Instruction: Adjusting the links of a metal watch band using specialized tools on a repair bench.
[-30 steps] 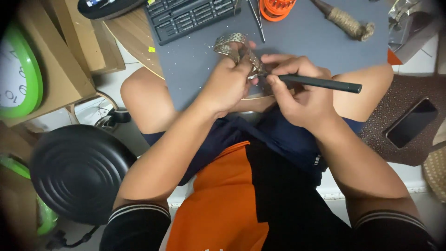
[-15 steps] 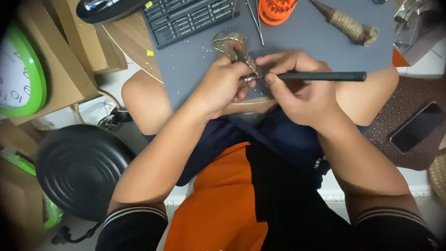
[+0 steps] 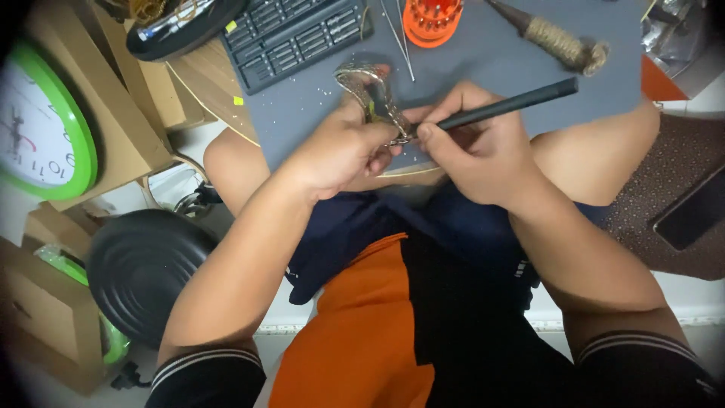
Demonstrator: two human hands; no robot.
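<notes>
My left hand (image 3: pixel 340 155) grips a silvery metal watch band (image 3: pixel 370 87) over the near edge of a grey work mat (image 3: pixel 468 60). The band loops up past my fingers and curls at its far end. My right hand (image 3: pixel 472 147) holds a slim black rod-like tool (image 3: pixel 513 102) like a pen, with its tip pressed against the band where my two hands meet. Both hands touch each other at the band. The tool's tip is hidden between the fingers.
A black tray of small bits (image 3: pixel 294 38) lies at the mat's far left. An orange round holder (image 3: pixel 432 19) and a twine-wrapped tool (image 3: pixel 563 45) lie at the back. A green-rimmed clock (image 3: pixel 41 125), cardboard boxes (image 3: pixel 136 113) and a black round stool (image 3: pixel 147 272) stand left; a dark phone (image 3: pixel 691 208) lies right.
The tool's free end has swung upward, now angled toward the back right. The view has shifted slightly; both hands stay on the band.
</notes>
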